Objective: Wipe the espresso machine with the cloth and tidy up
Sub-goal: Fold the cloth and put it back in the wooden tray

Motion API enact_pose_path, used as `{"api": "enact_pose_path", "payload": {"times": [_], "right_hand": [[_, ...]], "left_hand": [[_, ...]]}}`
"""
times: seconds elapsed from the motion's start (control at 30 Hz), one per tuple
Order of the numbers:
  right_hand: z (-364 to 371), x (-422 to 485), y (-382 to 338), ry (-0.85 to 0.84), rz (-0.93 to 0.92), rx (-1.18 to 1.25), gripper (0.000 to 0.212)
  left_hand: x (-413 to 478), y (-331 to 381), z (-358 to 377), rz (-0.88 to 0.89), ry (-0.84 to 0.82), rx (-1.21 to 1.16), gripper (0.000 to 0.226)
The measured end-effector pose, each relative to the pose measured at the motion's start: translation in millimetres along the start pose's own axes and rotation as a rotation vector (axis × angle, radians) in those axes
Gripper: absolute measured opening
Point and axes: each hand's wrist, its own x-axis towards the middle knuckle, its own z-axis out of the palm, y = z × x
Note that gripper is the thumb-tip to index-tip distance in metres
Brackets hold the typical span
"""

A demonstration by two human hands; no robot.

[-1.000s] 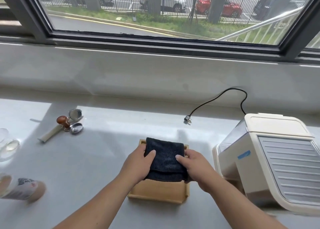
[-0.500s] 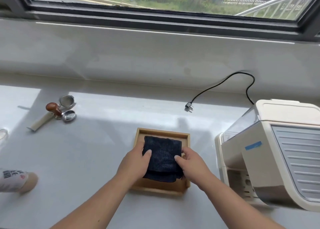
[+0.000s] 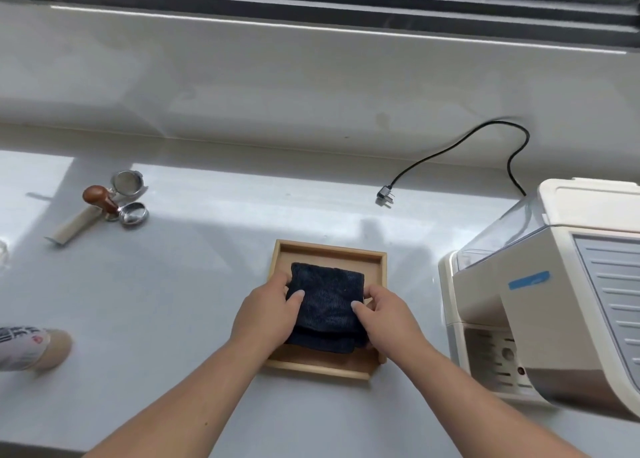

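Observation:
A folded dark blue cloth [image 3: 327, 301] lies in a shallow wooden tray [image 3: 329, 252] in the middle of the white counter. My left hand [image 3: 268, 310] grips the cloth's left edge, thumb on top. My right hand [image 3: 386, 313] grips its right edge the same way. The cream espresso machine [image 3: 554, 294] stands to the right of the tray, with a strip of blue tape on its side.
The machine's black cord and unplugged plug [image 3: 386, 196] lie on the counter behind the tray. At the far left sit a wooden-knobbed tamper [image 3: 100, 199], a portafilter [image 3: 126, 183] and a metal basket [image 3: 133, 213]. A printed paper cup [image 3: 31, 348] lies at the left edge.
The view has tilted down and moved closer. The cloth has settled lower into the tray, and both hands have stayed on its edges.

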Motion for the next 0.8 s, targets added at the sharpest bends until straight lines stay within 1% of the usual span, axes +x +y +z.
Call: {"api": "enact_pose_path", "payload": {"times": [0.13,0.4,0.8], "right_hand": [[0.4,3.7,1.9,0.03,0.008,-0.028,0.003],[2.5,9.3,0.1,0.037,0.034,-0.113,0.01],[4.5,10.5,-4.7,0.048,0.049,-0.211,0.015]], "left_hand": [[2.0,-0.4,4.9,-0.005,0.014,0.011,0.035],[3.3,-2.7,12.8,-0.01,0.046,0.01,0.033],[4.5,-3.7,16.3,0.038,0.062,0.058,0.034]]}}
